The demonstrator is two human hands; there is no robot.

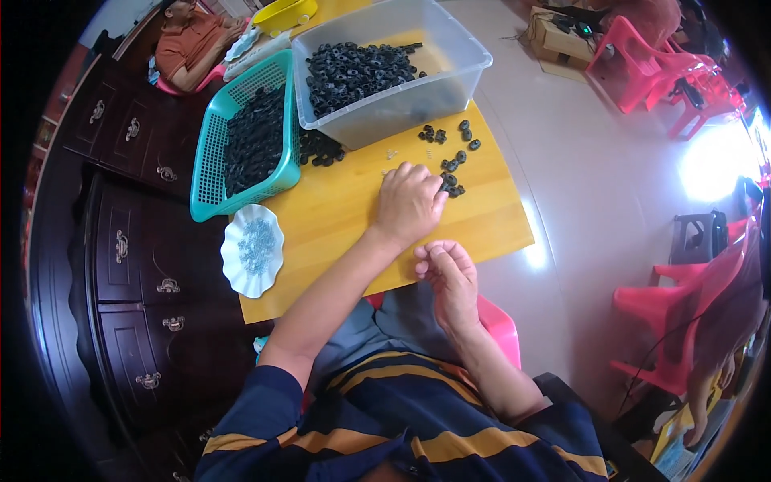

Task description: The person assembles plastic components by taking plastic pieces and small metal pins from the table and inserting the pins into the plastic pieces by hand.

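Note:
My left hand (408,202) rests back up over the yellow table (329,233), fingers curled down. Its thumb side lies against a small cluster of black plastic parts (454,191); what the fingertips hold, if anything, is hidden. Nearer to me, at the table's front edge, my right hand (451,277) is raised with thumb and fingers pinched together. Anything in that pinch is too small to make out. Beyond my left hand lie several tiny metal pieces (430,153). More black parts (467,135) are scattered toward the right edge.
A clear plastic bin (393,112) of black parts stands at the back. Left of it, a teal basket (201,173) holds more. A white scalloped dish (230,253) carries small shiny pieces. Dark drawers (128,225) flank the left; a person (189,48) sits far left.

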